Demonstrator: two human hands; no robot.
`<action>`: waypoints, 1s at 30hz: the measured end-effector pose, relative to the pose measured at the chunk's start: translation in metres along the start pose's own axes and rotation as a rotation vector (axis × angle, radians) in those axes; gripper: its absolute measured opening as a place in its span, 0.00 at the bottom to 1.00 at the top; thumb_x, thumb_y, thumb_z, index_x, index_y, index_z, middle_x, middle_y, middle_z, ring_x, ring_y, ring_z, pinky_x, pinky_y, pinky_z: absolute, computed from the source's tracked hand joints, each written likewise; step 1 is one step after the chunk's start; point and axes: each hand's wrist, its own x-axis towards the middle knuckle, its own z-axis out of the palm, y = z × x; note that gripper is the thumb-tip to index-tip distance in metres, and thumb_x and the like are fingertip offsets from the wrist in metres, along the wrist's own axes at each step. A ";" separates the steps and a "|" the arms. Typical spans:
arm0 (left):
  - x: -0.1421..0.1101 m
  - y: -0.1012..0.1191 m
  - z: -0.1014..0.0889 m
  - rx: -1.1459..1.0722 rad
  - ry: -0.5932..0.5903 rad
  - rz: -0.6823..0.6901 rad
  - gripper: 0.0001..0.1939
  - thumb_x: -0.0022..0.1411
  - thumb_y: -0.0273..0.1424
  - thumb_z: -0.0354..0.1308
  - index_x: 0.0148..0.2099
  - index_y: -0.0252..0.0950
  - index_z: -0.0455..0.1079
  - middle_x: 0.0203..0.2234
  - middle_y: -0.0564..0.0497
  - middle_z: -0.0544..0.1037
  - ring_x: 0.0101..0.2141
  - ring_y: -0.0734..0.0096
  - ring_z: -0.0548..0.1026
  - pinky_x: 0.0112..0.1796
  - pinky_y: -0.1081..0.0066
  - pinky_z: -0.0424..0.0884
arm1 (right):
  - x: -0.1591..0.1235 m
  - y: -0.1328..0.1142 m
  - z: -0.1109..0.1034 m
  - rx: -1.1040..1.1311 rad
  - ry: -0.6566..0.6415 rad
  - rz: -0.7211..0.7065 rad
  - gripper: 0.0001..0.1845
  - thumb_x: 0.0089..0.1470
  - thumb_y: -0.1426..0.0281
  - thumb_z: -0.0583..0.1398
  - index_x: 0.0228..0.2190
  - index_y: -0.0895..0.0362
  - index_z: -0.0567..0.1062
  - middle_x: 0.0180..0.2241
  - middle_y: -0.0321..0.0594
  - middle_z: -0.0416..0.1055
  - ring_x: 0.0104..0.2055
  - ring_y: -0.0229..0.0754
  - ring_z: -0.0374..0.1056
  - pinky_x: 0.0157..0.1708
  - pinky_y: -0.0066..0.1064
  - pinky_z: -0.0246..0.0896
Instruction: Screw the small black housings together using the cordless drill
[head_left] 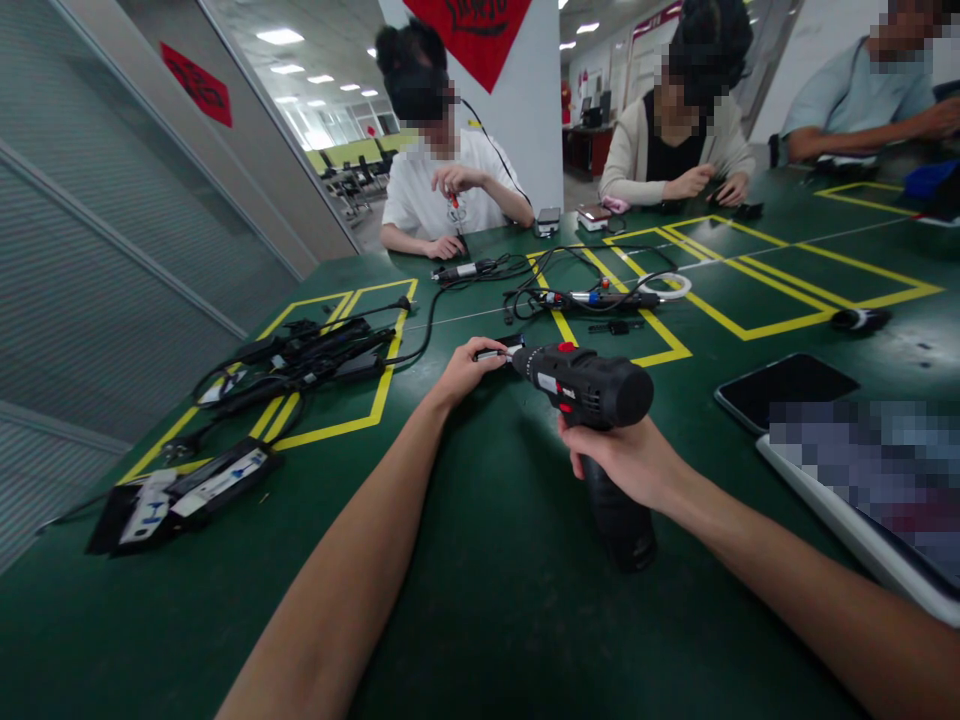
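Observation:
My right hand [626,455] is wrapped round the handle of a black cordless drill [592,385] with red buttons. The drill points left and away from me, its battery end low over the table. At its chuck a short metal bit reaches toward a small dark part [511,345], whose details I cannot make out. My left hand [466,370] pinches that part against the green table [480,600], fingers close to the bit tip. Whether the bit touches the part is hard to tell.
Bundled black cables and adapters [315,360] lie on the left, with flat black packets [187,495] nearer me. Electric screwdrivers [592,298] and cords lie beyond my hands. A phone [787,390] and a tablet [862,530] lie right. Several people sit across the table.

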 end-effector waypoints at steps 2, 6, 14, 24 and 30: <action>0.000 0.000 0.000 0.003 0.001 0.000 0.16 0.52 0.38 0.60 0.43 0.39 0.73 0.43 0.49 0.75 0.46 0.61 0.70 0.50 0.62 0.65 | 0.000 -0.001 0.001 0.006 0.007 0.008 0.01 0.48 0.72 0.57 0.27 0.57 0.70 0.19 0.33 0.67 0.22 0.37 0.65 0.27 0.31 0.58; 0.000 0.000 0.000 0.020 -0.007 0.008 0.16 0.53 0.39 0.60 0.43 0.38 0.73 0.42 0.49 0.75 0.46 0.61 0.71 0.51 0.62 0.64 | -0.001 -0.002 0.001 0.007 0.021 0.034 0.02 0.48 0.72 0.57 0.27 0.57 0.69 0.18 0.33 0.66 0.21 0.36 0.64 0.25 0.31 0.57; 0.001 -0.001 0.000 0.030 0.003 -0.007 0.16 0.52 0.39 0.60 0.43 0.39 0.73 0.43 0.49 0.75 0.46 0.60 0.70 0.51 0.61 0.64 | -0.001 -0.002 0.000 0.010 0.016 0.019 0.02 0.48 0.72 0.57 0.28 0.57 0.69 0.18 0.33 0.66 0.21 0.36 0.64 0.25 0.30 0.56; 0.000 0.000 0.000 -0.002 0.001 0.003 0.16 0.52 0.38 0.60 0.42 0.38 0.73 0.43 0.49 0.75 0.47 0.60 0.70 0.51 0.61 0.64 | -0.001 -0.003 0.000 0.026 0.014 0.004 0.02 0.47 0.72 0.58 0.28 0.57 0.70 0.19 0.34 0.67 0.22 0.37 0.65 0.26 0.31 0.58; -0.001 0.002 0.000 0.029 -0.006 -0.001 0.16 0.52 0.37 0.60 0.43 0.38 0.73 0.43 0.49 0.75 0.47 0.61 0.70 0.51 0.62 0.64 | -0.001 -0.003 0.000 0.010 0.011 0.016 0.02 0.47 0.72 0.57 0.27 0.57 0.70 0.18 0.34 0.67 0.22 0.38 0.65 0.26 0.31 0.58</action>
